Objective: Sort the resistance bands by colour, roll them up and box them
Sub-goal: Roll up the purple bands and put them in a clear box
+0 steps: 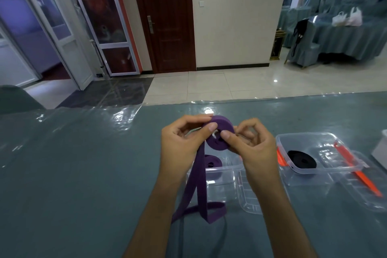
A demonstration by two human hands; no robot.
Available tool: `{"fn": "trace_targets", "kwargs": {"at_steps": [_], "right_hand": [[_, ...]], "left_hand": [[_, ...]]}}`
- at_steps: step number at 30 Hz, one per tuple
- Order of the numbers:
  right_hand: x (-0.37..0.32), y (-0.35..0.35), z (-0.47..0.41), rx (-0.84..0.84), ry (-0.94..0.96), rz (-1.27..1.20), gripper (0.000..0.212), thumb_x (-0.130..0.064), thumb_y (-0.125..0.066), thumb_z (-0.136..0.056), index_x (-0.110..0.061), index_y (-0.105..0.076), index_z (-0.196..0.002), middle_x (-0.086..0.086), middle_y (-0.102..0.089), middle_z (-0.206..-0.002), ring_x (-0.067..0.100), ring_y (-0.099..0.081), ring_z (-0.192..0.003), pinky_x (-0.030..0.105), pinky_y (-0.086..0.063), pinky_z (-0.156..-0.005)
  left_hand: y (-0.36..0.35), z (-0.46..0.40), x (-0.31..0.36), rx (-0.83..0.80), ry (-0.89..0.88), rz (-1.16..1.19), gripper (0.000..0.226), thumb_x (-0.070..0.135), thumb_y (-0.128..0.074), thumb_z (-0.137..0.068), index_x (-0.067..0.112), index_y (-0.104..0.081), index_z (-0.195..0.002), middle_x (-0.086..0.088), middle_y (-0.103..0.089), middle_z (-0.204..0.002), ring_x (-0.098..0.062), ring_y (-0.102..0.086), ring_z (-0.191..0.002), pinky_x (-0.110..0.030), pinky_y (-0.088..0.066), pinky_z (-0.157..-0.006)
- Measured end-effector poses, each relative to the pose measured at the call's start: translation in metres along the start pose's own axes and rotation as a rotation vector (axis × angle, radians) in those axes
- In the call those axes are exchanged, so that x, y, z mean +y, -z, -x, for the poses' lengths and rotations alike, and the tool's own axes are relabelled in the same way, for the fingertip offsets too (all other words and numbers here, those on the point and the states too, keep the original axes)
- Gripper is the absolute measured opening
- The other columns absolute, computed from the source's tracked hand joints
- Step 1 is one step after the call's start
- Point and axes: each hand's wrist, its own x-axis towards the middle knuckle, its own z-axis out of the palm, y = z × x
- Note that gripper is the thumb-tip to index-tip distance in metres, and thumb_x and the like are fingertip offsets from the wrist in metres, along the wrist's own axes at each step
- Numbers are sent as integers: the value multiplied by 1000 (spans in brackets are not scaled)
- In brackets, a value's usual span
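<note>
I hold a half-rolled purple resistance band (217,142) above the table. My left hand (184,142) pinches the roll's left side with thumb and fingers. My right hand (251,142) pinches its right side. The band's loose tail (196,190) hangs down and folds on the table. Below the roll, a clear box (222,176) holds a rolled purple band (212,161). To the right, a second clear box (303,170) holds a rolled black band (301,159).
Clear lids lie beside the boxes, one (249,195) in front of my right wrist, another (360,192) at right with an orange clip (364,180). A white object (381,153) sits at the right edge. The table's plastic-covered teal cloth (83,163) stretches left.
</note>
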Motion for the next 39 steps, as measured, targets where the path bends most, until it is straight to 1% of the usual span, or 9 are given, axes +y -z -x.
{"fn": "trace_targets", "kwargs": {"at_steps": [3,6,10,15,20,25,31,36,39], "right_hand": [[-1,-1,-3,42,48,-22,33,-24,-87,-81,-22,-73,-110,12,-80,-101,29,-79,-94,33,-65,-77],[7,-1,-2,52,32,-70,23,-23,-88,-82,-20,-74,-100,13,-79,-106,30,-78,-100,39,-65,-85],[11,2,-2,-24,-62,-42,19,-19,-88,-78,-16,-69,-83,16,-80,-103,34,-78,-98,42,-65,-85],[4,5,-10,5,29,-25,30,-24,-88,-82,-20,-74,-109,12,-79,-105,29,-78,-99,37,-65,-81],[8,5,-12,-32,-71,-98,34,-37,-94,-72,-19,-68,-86,14,-79,-105,29,-78,-98,31,-63,-81],[12,6,-16,74,-37,-155,39,-41,-93,-71,-26,-78,-103,4,-79,-100,20,-77,-91,28,-62,-73],[25,17,-7,19,-167,-169,38,-46,-99,-61,-28,-70,-79,17,-79,-100,29,-79,-91,31,-63,-74],[32,15,-9,92,-43,-114,36,-38,-91,-76,-23,-73,-103,7,-78,-99,24,-78,-91,31,-63,-74],[36,18,-7,24,-124,-128,29,-36,-92,-75,-21,-72,-92,13,-78,-105,29,-78,-96,35,-63,-80]], "left_hand": [[4,1,-2,-46,38,18,24,20,-83,-88,22,-83,-111,-5,-80,-116,-23,-75,-114,-29,-60,-96],[9,0,-3,-109,108,65,28,22,-80,-87,28,-83,-115,-5,-80,-117,-24,-75,-114,-28,-59,-97],[6,-1,-5,44,89,31,30,22,-89,-79,27,-82,-107,-4,-82,-108,-21,-79,-104,-25,-62,-87],[9,-3,-6,-54,78,62,26,21,-81,-86,24,-83,-111,-6,-81,-113,-23,-77,-109,-24,-59,-92],[11,-4,-11,-20,54,-28,27,15,-90,-82,29,-82,-103,-4,-82,-103,-20,-79,-96,-22,-61,-84],[6,-1,-24,-101,104,47,30,5,-85,-86,20,-81,-112,-5,-81,-112,-22,-78,-105,-25,-61,-90],[9,0,-33,-77,29,-33,26,2,-87,-83,12,-81,-107,-6,-81,-105,-23,-80,-98,-26,-63,-85],[10,3,-46,-103,56,-42,34,0,-83,-87,8,-78,-120,-10,-78,-115,-24,-77,-109,-29,-61,-95],[17,2,-48,-105,91,-29,37,0,-84,-85,12,-79,-119,-8,-80,-113,-25,-78,-106,-28,-62,-92]]}}
